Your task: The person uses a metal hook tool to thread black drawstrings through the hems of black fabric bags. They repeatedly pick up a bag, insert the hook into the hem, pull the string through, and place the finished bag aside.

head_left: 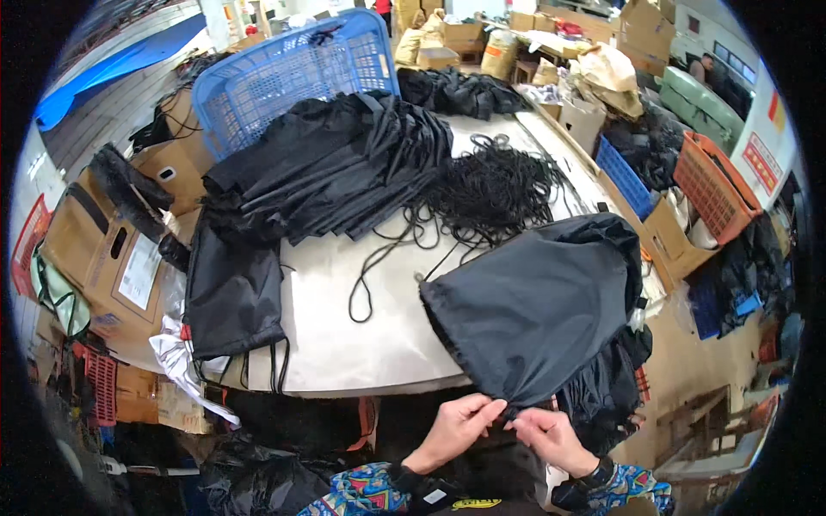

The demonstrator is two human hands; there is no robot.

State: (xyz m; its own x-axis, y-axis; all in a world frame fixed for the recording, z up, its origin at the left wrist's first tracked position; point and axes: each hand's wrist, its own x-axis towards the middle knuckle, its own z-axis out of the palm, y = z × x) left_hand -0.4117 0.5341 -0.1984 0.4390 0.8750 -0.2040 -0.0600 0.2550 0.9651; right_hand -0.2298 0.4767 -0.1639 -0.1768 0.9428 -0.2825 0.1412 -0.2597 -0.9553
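Observation:
A black fabric drawstring bag lies spread over the right front of the white table, its near corner pulled past the front edge. My left hand pinches that corner between thumb and fingers. Close beside it, my right hand is closed on the same corner; any cord end between the fingertips is too small to make out. Beyond the bag lies a tangled heap of black cords, with loops trailing onto the tabletop. To its left rests a fanned stack of black fabric pieces.
Another black bag with hanging cords droops at the table's left edge, beside cardboard boxes. A blue plastic basket stands behind the stack. Along the right are an orange crate and an open carton. More black fabric hangs below the bag.

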